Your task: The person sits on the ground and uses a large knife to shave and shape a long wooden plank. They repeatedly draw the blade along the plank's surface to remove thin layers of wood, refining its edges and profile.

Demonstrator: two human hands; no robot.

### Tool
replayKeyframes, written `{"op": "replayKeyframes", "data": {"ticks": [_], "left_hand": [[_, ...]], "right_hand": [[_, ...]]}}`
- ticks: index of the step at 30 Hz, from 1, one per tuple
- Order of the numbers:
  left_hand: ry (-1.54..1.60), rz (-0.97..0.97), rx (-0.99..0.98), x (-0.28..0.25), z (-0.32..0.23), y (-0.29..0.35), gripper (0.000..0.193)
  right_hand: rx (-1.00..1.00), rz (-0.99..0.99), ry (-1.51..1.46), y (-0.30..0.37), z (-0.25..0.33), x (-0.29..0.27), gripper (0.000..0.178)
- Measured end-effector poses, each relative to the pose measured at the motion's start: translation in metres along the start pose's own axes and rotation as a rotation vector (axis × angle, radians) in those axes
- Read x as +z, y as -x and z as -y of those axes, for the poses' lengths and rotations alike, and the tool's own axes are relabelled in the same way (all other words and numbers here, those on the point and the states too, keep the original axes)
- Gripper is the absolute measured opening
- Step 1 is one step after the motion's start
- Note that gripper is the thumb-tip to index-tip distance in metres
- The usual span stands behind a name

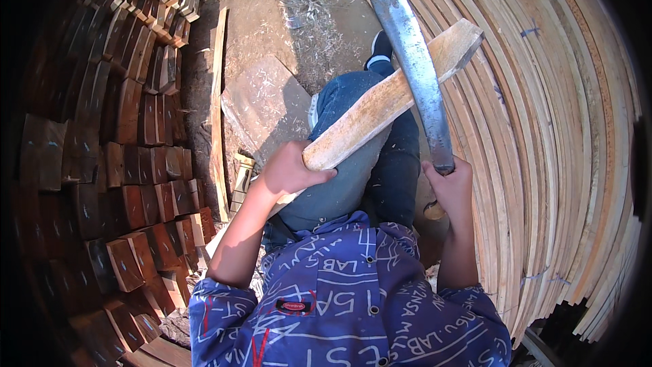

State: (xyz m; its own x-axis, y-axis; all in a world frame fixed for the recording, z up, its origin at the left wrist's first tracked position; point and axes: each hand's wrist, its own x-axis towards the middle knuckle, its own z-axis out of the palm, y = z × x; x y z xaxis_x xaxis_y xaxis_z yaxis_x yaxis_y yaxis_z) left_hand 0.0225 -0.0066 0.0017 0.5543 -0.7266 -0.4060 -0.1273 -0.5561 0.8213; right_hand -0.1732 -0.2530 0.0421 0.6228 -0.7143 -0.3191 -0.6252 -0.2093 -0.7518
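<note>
Head view: pale wooden plank (387, 105) slanting from centre frame up to the upper right, lower end clasped in the left hand (288, 170), fingers wrapped tight around it. Crossing over the plank near its upper end, a long curved steel blade (411, 54), tip at the top centre of the frame, edge touching the wood. Handle end of the blade gripped in the closed right hand (449, 187), right of centre. Below plank and blade, 2 legs in dark blue jeans (394, 163), stretching up toward 1 dark shoe (380, 46) in the upper middle. At the bottom centre, a blue shirt (346, 299) with white lettering, both bare forearms rising from it. Left of the legs, a flat brownish slab (261, 105) on the sandy ground (244, 20), with wood chips scattered about. Along the whole left side, stacked reddish-brown wood blocks (129, 177). Filling the right side, a big pile of thin pale wooden strips (543, 129), curved by the lens, bound here and there with blue ties.
</note>
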Motion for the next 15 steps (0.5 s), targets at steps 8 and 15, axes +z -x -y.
{"op": "replayKeyframes", "data": {"ticks": [8,15], "left_hand": [[-0.137,-0.071,0.042,0.01,-0.003,-0.003,0.05],[-0.229,-0.164,-0.008,0.014,-0.008,0.006,0.056]], "right_hand": [[-0.172,-0.091,0.109,-0.003,-0.026,0.007,0.021],[0.147,0.002,-0.156,-0.013,-0.009,-0.02,0.019]]}}
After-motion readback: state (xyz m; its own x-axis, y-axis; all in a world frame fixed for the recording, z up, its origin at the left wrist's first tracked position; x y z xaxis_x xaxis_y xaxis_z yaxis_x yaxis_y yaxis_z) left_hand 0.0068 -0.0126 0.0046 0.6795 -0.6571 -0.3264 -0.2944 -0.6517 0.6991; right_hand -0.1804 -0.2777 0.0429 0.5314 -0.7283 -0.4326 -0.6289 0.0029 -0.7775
